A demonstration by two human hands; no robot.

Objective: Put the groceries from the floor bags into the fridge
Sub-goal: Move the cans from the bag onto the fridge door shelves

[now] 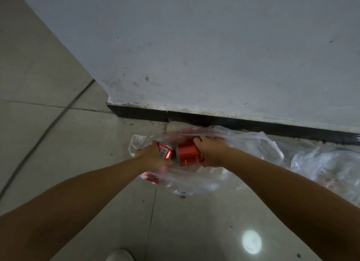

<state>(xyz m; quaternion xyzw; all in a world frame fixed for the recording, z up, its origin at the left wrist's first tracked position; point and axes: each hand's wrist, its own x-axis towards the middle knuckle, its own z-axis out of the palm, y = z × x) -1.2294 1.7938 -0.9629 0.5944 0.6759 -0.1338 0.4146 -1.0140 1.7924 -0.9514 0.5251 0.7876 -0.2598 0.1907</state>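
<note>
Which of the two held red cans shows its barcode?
The can in the left hand, the left red can; the right-hand can shows plain red.

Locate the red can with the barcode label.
In the head view, left of centre, the red barcode-labelled can is gripped by the left hand inside the clear plastic bag, beside another red can.

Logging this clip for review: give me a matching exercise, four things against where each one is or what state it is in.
Things:
1. can with barcode
2. larger red can
3. clear plastic bag
4. second plastic bag

Places or states:
A. lies untouched on the floor at the right
B. gripped by the right hand
C. open on the tiles under both hands
D. gripped by the left hand

Pairs: 1-D, 2-B, 3-C, 4-A
</note>
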